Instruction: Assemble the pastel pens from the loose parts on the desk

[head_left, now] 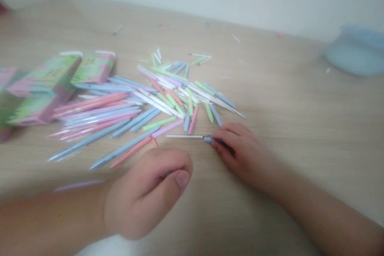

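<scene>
Right grip (pixel 237 152) pinching a blue pen piece (pixel 207 139), just right of centre
White refill (pixel 184 136) points left beyond its fingertips; left grip (pixel 156 192) curled, hold unclear.

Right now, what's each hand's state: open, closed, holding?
Left hand: closed; whether it holds anything cannot be told.
Right hand: closed on a small blue piece.

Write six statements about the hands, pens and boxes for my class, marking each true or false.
1. Boxes are left of the pens. True.
2. Every pen is blue. False: pink and purple ones show too.
3. The right hand holds a blue piece. True.
4. The pens lie in one neat row. False: they are heaped loosely.
5. The left hand is curled. True.
6. The left hand touches the boxes. False: they are apart.
</scene>
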`<state>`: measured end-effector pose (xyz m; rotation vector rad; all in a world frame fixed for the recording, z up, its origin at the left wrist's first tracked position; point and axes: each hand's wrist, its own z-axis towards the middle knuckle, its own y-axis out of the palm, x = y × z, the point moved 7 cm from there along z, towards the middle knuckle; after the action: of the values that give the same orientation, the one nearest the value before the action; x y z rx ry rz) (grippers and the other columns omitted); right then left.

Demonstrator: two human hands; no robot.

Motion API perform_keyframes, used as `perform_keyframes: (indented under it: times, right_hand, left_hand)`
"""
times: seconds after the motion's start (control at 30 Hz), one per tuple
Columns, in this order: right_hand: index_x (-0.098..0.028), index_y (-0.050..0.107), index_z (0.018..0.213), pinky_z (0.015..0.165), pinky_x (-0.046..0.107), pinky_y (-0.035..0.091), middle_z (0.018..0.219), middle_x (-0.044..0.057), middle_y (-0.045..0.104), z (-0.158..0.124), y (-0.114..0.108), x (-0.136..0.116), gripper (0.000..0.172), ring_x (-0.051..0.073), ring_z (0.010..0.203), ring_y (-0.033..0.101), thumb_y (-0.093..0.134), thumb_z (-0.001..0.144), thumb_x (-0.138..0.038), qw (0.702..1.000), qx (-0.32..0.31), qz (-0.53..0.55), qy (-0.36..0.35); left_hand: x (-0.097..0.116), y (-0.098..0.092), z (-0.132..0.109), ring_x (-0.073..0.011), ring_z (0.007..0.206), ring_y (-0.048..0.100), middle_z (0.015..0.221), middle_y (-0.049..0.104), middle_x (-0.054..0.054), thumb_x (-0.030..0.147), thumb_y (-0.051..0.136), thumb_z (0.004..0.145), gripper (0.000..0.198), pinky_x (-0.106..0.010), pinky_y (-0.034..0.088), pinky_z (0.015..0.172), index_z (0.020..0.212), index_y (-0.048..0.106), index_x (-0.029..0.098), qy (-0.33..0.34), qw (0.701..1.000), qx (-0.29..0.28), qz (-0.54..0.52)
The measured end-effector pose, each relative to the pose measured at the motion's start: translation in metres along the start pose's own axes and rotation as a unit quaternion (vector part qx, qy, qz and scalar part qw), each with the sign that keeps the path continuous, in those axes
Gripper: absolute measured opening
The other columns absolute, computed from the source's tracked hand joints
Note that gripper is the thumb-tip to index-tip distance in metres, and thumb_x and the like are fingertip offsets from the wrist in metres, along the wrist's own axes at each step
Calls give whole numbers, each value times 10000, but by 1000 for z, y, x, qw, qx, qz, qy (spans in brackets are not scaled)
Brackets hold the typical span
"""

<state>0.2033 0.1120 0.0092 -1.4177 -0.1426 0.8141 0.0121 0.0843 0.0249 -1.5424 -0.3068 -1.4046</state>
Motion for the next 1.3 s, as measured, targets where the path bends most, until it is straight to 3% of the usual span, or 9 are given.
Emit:
perform_keyframes:
  times: [0.13,0.3,0.43,0.67,0.8,0.9,1.1,1.3]
  right_hand:
    - [-194,684,1132,1000,496,540,1155,120,721,-1,1,2,144,288,1093,643,560,1092,-258,1000,5,-15,6]
    - [-178,655,1134,991,508,552,1152,133,738,-2,-3,-1,125,305,1101,671,552,1070,-206,999,37,-4,21]
    - [-192,640,1093,889,441,583,1008,93,735,-5,-4,-3,104,270,966,702,543,1057,-186,998,41,25,43]
    - [-240,642,1137,856,397,583,1002,60,742,-11,-18,-17,114,240,922,706,592,1041,-205,992,95,86,-14]
    - [-252,641,1194,818,323,597,987,37,732,-21,-40,-40,268,192,905,695,676,969,-110,968,122,198,-93]
    - [-214,660,1194,832,293,620,960,51,746,-27,-49,-58,291,180,889,707,730,941,-87,958,102,233,-133]
    - [-190,675,1139,826,270,632,879,43,774,-27,-44,-66,184,171,785,724,732,970,-144,969,108,168,-148]
    - [-182,671,1101,810,303,623,875,22,790,-26,-45,-69,74,173,777,724,609,1063,-167,977,96,44,-183]
  left_hand:
    - [-6,1,-4,-182,697,546,741,582,-14,482,333,1116,461,-300,486,650,833,585,221,-12,1000,6,-9]
    - [-17,1,-10,-196,757,540,850,620,-27,693,288,1081,591,-310,491,707,934,643,244,-40,991,60,-114]
    - [-19,2,-8,-203,782,536,856,594,-29,589,323,1093,485,-317,465,666,905,608,245,-67,985,64,-148]
    - [-3,6,-6,-178,813,539,906,572,-15,157,461,1044,109,-305,502,746,1016,514,247,26,1000,0,-12]
    - [0,11,-3,-170,1115,608,1199,633,-35,55,510,1015,371,-285,512,990,1307,555,279,68,996,-9,60]
    - [-3,13,-2,-169,1202,601,1287,623,-40,53,516,1017,407,-277,491,1060,1347,573,284,66,993,-6,96]
    - [-2,17,1,-145,1130,631,1189,658,-26,70,500,1033,356,-241,516,1005,1304,612,272,74,993,-32,90]
    - [-4,20,2,-143,1107,651,1177,701,-13,103,514,1055,379,-246,519,998,1378,594,282,74,988,-29,130]
